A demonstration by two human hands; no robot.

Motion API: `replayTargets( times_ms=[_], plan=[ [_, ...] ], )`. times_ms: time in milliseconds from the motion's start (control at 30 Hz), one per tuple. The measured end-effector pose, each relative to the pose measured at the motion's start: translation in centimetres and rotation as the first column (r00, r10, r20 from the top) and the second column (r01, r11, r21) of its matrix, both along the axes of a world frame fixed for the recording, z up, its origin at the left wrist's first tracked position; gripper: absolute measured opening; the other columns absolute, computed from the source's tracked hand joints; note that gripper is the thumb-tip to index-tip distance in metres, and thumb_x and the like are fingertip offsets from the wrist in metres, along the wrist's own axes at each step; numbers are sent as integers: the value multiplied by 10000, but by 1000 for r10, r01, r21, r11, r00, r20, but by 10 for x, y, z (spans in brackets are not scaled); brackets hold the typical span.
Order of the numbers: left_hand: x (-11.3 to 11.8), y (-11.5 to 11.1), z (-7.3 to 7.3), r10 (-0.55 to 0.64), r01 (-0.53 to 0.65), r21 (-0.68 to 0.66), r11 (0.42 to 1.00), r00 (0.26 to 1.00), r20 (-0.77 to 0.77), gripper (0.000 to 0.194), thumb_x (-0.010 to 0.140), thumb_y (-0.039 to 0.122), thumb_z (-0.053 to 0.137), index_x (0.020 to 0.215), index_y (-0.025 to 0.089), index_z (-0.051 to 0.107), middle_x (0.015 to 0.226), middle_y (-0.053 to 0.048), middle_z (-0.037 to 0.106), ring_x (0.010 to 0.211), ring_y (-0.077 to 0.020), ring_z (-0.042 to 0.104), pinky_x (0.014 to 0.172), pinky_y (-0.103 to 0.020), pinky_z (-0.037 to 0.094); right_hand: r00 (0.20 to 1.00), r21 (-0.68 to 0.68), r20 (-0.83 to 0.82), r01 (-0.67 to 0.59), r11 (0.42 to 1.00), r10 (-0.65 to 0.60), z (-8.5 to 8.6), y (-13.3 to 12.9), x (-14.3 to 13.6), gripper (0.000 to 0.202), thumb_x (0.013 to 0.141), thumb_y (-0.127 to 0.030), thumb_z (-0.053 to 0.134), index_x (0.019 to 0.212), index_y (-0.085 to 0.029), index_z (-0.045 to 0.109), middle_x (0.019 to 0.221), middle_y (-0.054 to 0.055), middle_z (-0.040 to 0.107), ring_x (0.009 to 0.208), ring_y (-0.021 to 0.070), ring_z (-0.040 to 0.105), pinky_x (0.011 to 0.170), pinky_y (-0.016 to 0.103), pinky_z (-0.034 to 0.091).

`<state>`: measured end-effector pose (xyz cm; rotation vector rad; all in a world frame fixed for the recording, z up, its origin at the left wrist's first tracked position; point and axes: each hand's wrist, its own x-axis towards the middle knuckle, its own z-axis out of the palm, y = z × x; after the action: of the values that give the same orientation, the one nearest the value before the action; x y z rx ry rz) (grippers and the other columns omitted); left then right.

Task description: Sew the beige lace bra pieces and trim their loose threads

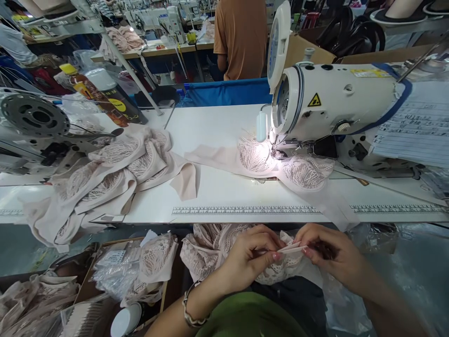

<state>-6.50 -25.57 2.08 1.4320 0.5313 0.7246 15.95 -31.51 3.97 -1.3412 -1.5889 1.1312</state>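
Low in the frame, right of centre, left hand (pixel 250 255) and right hand (pixel 326 250) face each other across a small pale strip (pixel 292 249). Strip sits between the two sets of fingertips, long axis roughly side to side, right end a touch higher. Fingers are narrow on both sides: left thumb and fingers pinch the left end, right thumb and fingers pinch the right end, so neither hand is nearer. Key relation: strip runs along the line from hand to hand, and the machine (pixel 351 96) is off that line, toward the top of the frame. Its lit needle area (pixel 277 150) is well apart from the strip, nearly straight up from the left fingertips, with the table edge and ruler (pixel 245 210) between. Lace bra (pixel 306 172) lies under the needle area, cups either side of it; its right band (pixel 338 206) slopes down to the table edge just above the right hand. Can't tell if band and hand touch. More lace (pixel 210 248) is bunched below the table edge, beside and behind the left hand. Can't tell whether the strip is loose or part of that lace; fingers hide its ends.
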Motion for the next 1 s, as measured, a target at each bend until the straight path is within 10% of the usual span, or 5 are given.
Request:
replayTargets(
  times_ms=[233,533,733,1000],
  plan=[
    [6,-3,-4,-40,70,-338,939,995,95,405,880,461,715,682,167,519,886,-96,682,698,-128,546,607,-232,407,983,-38,-145,108,993,-113,1,-1,-5,320,934,-433,659,712,-218,576,781,36,610,658,168,588,537,256,461],
    [15,-2,1,-33,54,-319,946,997,71,325,847,416,730,758,185,519,881,-78,704,733,-140,616,651,-227,465,972,-33,-146,179,983,-182,6,-3,-11,261,923,-353,667,732,-230,540,777,27,605,675,172,612,542,254,486],
    [25,-11,0,87,-110,-102,989,974,-208,217,789,368,790,848,174,714,810,-57,745,746,-189,679,669,-241,483,969,-1,-109,221,975,-220,2,-7,-21,189,910,-255,658,838,-258,484,771,-16,638,655,155,649,559,234,515],
    [29,-5,0,111,-167,-279,946,973,-204,344,765,498,775,724,158,751,643,-45,705,555,-136,560,507,-221,388,970,19,-4,242,970,-242,4,-7,-10,409,1020,-485,486,712,-233,579,587,-23,523,466,122,499,450,245,396]
  ],
)
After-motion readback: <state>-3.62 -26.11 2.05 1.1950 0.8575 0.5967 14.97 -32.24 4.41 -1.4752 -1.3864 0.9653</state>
